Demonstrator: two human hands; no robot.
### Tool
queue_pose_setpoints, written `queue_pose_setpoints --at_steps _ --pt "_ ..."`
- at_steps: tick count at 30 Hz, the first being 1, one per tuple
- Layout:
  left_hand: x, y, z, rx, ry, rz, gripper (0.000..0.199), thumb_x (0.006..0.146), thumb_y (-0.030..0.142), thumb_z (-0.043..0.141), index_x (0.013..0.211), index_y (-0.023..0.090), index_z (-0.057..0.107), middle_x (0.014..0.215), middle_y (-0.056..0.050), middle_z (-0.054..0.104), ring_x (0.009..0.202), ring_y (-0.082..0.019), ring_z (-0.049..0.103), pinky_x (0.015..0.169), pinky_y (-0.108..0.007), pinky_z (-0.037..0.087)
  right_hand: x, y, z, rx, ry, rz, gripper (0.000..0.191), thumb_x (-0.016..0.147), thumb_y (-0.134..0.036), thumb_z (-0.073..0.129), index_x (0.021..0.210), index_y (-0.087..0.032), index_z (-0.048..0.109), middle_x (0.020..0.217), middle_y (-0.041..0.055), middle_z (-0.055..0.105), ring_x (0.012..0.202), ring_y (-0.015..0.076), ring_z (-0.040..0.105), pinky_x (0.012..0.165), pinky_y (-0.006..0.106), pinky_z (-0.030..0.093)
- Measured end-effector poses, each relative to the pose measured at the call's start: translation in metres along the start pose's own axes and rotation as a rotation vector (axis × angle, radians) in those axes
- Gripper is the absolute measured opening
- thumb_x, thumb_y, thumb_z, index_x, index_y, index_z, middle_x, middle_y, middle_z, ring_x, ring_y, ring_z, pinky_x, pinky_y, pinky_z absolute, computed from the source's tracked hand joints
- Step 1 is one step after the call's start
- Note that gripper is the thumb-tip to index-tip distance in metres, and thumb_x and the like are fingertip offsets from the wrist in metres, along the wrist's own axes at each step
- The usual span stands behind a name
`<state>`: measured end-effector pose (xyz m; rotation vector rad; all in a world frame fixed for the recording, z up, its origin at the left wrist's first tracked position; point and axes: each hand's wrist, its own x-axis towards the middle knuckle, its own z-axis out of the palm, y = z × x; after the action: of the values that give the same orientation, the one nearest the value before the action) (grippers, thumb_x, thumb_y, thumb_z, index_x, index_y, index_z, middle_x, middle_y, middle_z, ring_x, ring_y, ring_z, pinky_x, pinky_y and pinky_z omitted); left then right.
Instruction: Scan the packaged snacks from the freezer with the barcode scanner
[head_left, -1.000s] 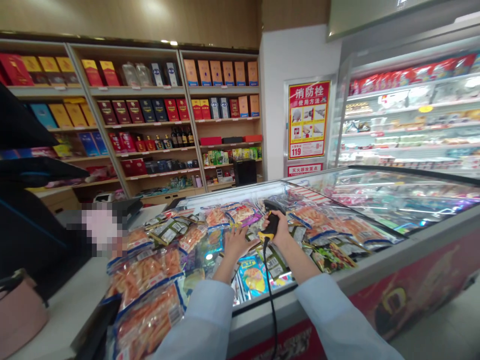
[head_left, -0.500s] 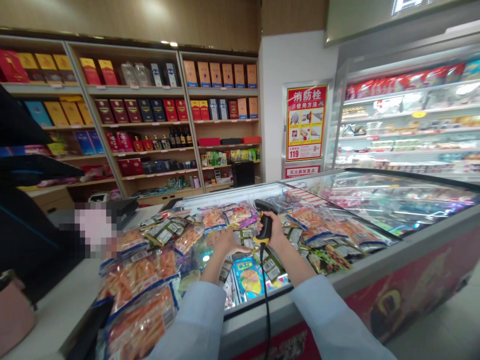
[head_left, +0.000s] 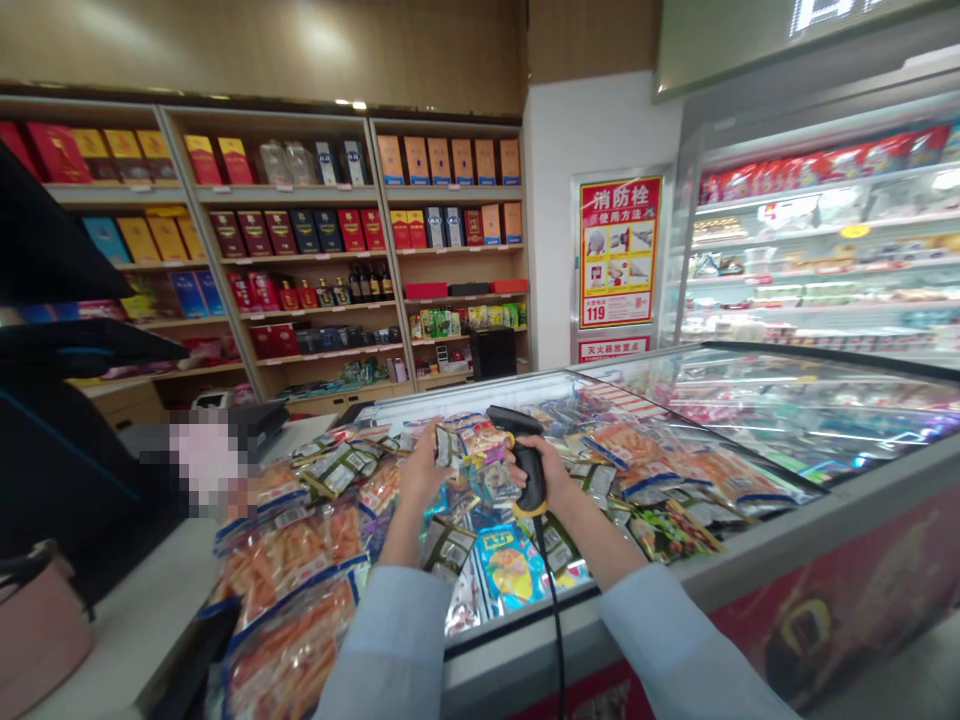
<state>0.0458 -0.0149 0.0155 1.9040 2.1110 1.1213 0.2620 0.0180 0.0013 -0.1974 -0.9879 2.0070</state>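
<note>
My right hand (head_left: 546, 475) is wrapped round a black and yellow barcode scanner (head_left: 529, 470), its head tilted to the left. My left hand (head_left: 422, 470) is closed on a small snack packet (head_left: 448, 447) with a dark green and white back, held up to the left of the scanner head. Below both hands a blue packet with a yellow picture (head_left: 510, 568) lies on the glass freezer top, beside another green and white packet (head_left: 448, 548). Bags of orange-brown snacks (head_left: 289, 555) are spread to the left.
The scanner's cable (head_left: 553, 620) runs down over the freezer's front edge (head_left: 517, 635). More snack bags (head_left: 637, 455) lie to the right. At the left stand a counter (head_left: 161, 600), a dark monitor (head_left: 52, 420) and a pink bag (head_left: 45, 620). Shelves of boxes (head_left: 322, 190) line the back wall.
My left hand has gone from spread fingers over the packets to gripping one and raising it. The scanner has shifted slightly and its head points more to the left.
</note>
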Motion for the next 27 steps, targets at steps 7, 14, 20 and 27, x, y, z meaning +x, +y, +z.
queue_pose_setpoints --at_steps 7,14,20,27 --pt "0.005 -0.026 -0.014 -0.24 0.22 -0.023 0.097 0.07 0.022 0.07 0.152 0.025 0.019 0.091 -0.001 0.068 0.084 -0.02 0.064 0.075 -0.028 0.044 -0.001 0.014 0.007 -0.13 -0.089 0.187 0.019 0.071 -0.034 0.063 0.077 -0.018 0.054 0.05 -0.0039 0.053 0.035 0.0087 0.043 0.036 0.021 0.032" --pt "0.01 -0.036 -0.007 -0.451 0.241 0.05 0.101 0.066 0.024 0.071 0.153 0.026 0.019 0.086 0.002 0.063 0.073 -0.015 0.06 0.072 -0.027 0.045 0.001 0.017 0.002 -0.13 -0.046 0.164 0.022 0.066 -0.035 0.066 0.074 -0.016 0.056 0.058 -0.0014 0.06 0.034 0.0071 0.042 0.033 0.021 0.03" --pt "0.008 -0.03 -0.009 -0.503 0.216 0.053 0.099 0.064 0.021 0.072 0.151 0.027 0.025 0.084 0.004 0.061 0.068 -0.013 0.058 0.069 -0.025 0.045 0.003 0.017 0.0 -0.133 -0.036 0.154 0.021 0.066 -0.034 0.066 0.072 -0.017 0.055 0.059 -0.0011 0.061 0.034 0.0072 0.043 0.033 0.02 0.03" --pt "0.006 -0.026 -0.011 -0.509 0.202 0.047 0.098 0.066 0.026 0.073 0.151 0.026 0.025 0.083 0.003 0.062 0.067 -0.012 0.059 0.068 -0.025 0.046 0.0 0.016 0.004 -0.125 -0.025 0.149 0.021 0.066 -0.033 0.066 0.072 -0.017 0.055 0.059 -0.0011 0.062 0.034 0.0068 0.043 0.033 0.02 0.03"
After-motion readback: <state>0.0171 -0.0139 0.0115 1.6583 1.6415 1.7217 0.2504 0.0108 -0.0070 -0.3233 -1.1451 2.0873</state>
